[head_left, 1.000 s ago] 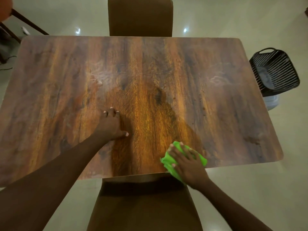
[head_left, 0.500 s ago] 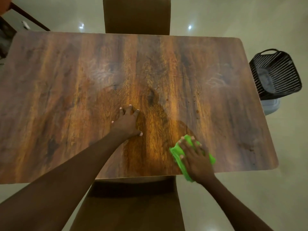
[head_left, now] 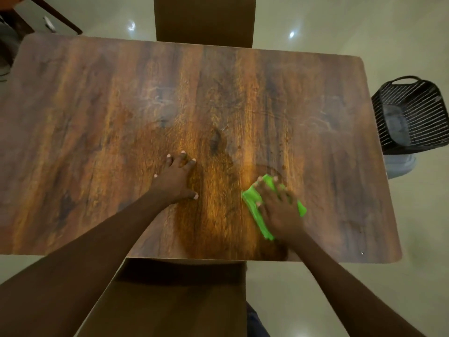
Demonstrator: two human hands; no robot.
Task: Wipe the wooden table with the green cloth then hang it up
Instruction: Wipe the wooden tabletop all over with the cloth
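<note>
right hand flat with fingers spread, pressing down on the green cloth near the front right of the wooden table, left hand splayed open on bare wood beside it, black wire basket on the floor off to the right

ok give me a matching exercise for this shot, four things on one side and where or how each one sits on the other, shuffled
Things:
1. green cloth
2. left hand
3. right hand
4. black basket

Places or states:
a. on the floor, right of the wooden table
b. flat on bare wood, holding nothing
c. fingers spread, pressing down on the cloth
d. on the tabletop towards its near edge, partly covered

Pairs: 1-d, 2-b, 3-c, 4-a
</note>
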